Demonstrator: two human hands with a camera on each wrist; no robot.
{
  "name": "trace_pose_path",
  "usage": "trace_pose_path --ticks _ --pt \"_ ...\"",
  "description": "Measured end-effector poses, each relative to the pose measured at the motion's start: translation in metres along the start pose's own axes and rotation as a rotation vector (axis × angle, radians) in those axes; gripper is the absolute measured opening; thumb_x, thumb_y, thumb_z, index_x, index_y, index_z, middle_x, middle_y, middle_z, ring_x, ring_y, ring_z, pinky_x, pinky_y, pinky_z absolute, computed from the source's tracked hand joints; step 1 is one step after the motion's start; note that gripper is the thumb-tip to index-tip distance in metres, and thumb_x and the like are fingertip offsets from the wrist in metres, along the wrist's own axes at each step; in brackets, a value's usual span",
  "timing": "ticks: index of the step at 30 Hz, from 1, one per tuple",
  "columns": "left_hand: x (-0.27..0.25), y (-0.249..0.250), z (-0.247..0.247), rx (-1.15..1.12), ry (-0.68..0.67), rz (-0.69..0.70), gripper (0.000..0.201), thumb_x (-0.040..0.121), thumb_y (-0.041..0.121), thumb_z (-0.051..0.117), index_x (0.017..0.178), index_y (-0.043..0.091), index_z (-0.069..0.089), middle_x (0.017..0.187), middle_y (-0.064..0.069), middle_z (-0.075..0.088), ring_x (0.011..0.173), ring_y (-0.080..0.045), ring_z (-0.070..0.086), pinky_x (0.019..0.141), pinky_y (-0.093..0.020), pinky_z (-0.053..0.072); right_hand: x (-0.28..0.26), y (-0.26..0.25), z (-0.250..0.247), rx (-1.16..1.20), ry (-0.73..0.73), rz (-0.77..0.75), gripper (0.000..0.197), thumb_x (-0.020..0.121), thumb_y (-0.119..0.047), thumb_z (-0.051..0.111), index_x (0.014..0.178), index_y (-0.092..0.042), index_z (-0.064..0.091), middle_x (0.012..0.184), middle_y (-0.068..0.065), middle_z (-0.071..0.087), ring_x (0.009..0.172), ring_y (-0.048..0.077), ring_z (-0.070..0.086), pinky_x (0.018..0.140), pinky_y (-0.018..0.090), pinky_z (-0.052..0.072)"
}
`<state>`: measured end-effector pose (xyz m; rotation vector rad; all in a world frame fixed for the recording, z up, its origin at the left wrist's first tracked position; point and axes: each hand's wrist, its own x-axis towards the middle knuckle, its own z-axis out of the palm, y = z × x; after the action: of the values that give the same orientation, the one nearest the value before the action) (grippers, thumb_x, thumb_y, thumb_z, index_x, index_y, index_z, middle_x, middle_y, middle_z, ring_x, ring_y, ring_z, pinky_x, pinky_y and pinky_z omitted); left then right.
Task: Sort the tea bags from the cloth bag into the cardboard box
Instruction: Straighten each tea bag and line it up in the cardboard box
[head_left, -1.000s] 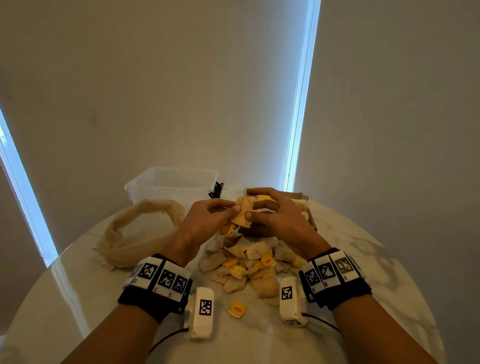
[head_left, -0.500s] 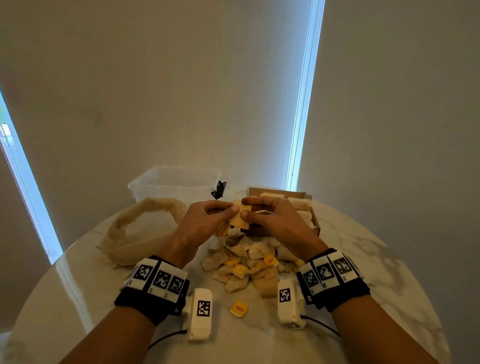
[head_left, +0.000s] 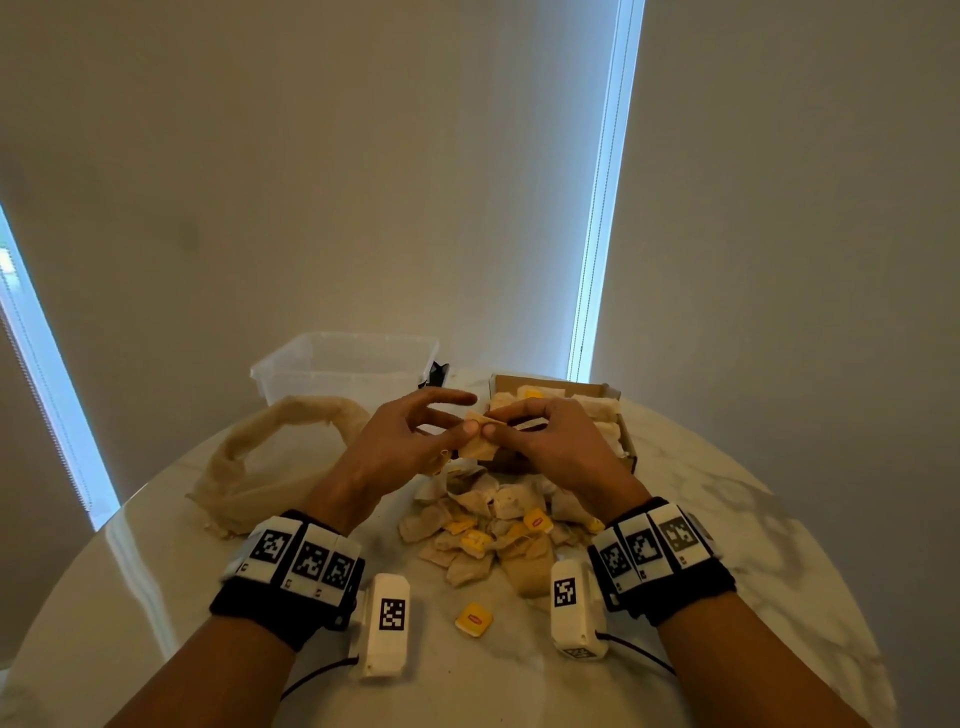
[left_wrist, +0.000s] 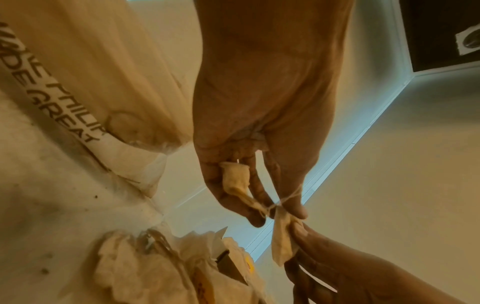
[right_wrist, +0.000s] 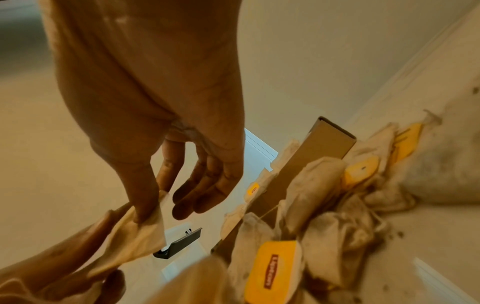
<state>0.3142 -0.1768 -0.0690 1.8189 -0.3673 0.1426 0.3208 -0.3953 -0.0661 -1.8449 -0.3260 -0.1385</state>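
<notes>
Both hands hold a tea bag (head_left: 475, 446) in the air, just in front of the cardboard box (head_left: 615, 399). My left hand (head_left: 464, 429) pinches its left side, with the index finger stretched out above. My right hand (head_left: 492, 428) pinches its right side. In the left wrist view, my left hand (left_wrist: 275, 211) holds a second small tea bag (left_wrist: 235, 180) whose string is knotted to the tea bag (left_wrist: 282, 238) that the other hand grips. My right hand (right_wrist: 145, 214) presses its thumb on the tea bag (right_wrist: 137, 236). The box holds several tea bags. The cloth bag (head_left: 270, 457) lies slack at the left.
A pile of tea bags (head_left: 493, 530) with yellow tags lies between my wrists on the round marble table (head_left: 753, 519). One loose yellow tag (head_left: 474, 618) lies nearer me. A clear plastic tub (head_left: 343, 364) and a black clip (head_left: 435, 371) stand behind.
The hands drew back a little from over the box toward the pile. My left fingers have spread out, the index now stretched. The tea bag stays pinched between both hands.
</notes>
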Motion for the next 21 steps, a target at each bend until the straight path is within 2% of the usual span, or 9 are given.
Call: trace_pose_path --ticks 2,5,9,11,14,17,19,21 --pt "0.001 0.0 0.0 0.035 -0.028 -0.027 0.034 0.088 0.042 0.082 0.121 0.038 0.074 0.108 0.008 0.078 0.09 -0.012 0.077 0.067 -0.022 0.059 0.0 -0.003 -0.001 -0.045 -0.012 -0.005 0.016 0.091 -0.027 0.084 0.107 -0.023 0.084 0.099 -0.006 0.081 0.091 0.014 0.078 0.084 0.041 0.067" --pt "0.002 -0.002 0.0 0.036 0.013 -0.048 0.027 0.087 0.039 0.083 0.111 0.029 0.079 0.101 0.005 0.079 0.084 -0.011 0.077 0.065 -0.022 0.058 0.001 -0.006 -0.004 -0.073 -0.051 0.025 0.016 0.092 -0.027 0.083 0.107 -0.021 0.084 0.096 -0.003 0.081 0.088 0.013 0.078 0.084 0.042 0.067" --pt "0.002 -0.002 -0.001 0.003 0.03 -0.072 0.024 0.088 0.035 0.084 0.107 0.021 0.081 0.093 0.003 0.081 0.079 -0.009 0.076 0.063 -0.021 0.055 0.005 -0.014 -0.018 -0.166 -0.096 0.035 0.016 0.093 -0.04 0.079 0.105 -0.032 0.084 0.104 -0.006 0.079 0.103 0.018 0.075 0.093 0.047 0.064" --pt "0.002 -0.002 -0.001 -0.021 0.034 -0.088 0.024 0.089 0.033 0.083 0.109 0.02 0.08 0.091 0.003 0.081 0.078 -0.009 0.076 0.063 -0.02 0.055 0.011 -0.029 -0.027 -0.235 -0.116 -0.023 0.017 0.095 -0.035 0.077 0.113 -0.032 0.08 0.111 -0.011 0.077 0.107 0.012 0.072 0.098 0.043 0.062" --pt "0.002 -0.002 -0.001 -0.052 0.019 -0.099 0.025 0.09 0.033 0.083 0.11 0.018 0.079 0.092 0.002 0.081 0.078 -0.009 0.076 0.063 -0.02 0.056 0.019 -0.055 -0.026 -0.386 -0.306 -0.081 0.02 0.094 -0.022 0.08 0.113 -0.025 0.075 0.115 -0.009 0.076 0.11 0.01 0.071 0.103 0.04 0.059" --pt "0.001 0.002 0.0 -0.036 0.002 -0.104 0.02 0.091 0.031 0.081 0.108 0.02 0.079 0.09 0.004 0.081 0.077 -0.007 0.076 0.06 -0.018 0.056 0.031 -0.073 -0.014 -0.642 -0.505 -0.123 0.014 0.091 -0.018 0.082 0.098 -0.028 0.076 0.11 -0.009 0.076 0.11 0.011 0.07 0.107 0.041 0.055" --pt "0.001 0.003 0.001 -0.036 -0.005 -0.105 0.021 0.092 0.03 0.08 0.109 0.019 0.078 0.09 0.004 0.081 0.074 -0.005 0.075 0.058 -0.016 0.055 0.04 -0.08 -0.009 -0.785 -0.555 -0.139 0.015 0.089 -0.019 0.084 0.091 -0.031 0.077 0.105 -0.011 0.077 0.107 0.01 0.069 0.105 0.04 0.054" --pt "0.002 0.004 0.002 -0.046 0.001 -0.101 0.023 0.091 0.031 0.08 0.11 0.018 0.078 0.09 0.005 0.081 0.074 -0.005 0.075 0.058 -0.014 0.054 0.046 -0.088 -0.006 -0.875 -0.557 -0.131 0.012 0.088 -0.02 0.085 0.092 -0.029 0.079 0.101 -0.01 0.077 0.101 0.009 0.069 0.098 0.033 0.054"
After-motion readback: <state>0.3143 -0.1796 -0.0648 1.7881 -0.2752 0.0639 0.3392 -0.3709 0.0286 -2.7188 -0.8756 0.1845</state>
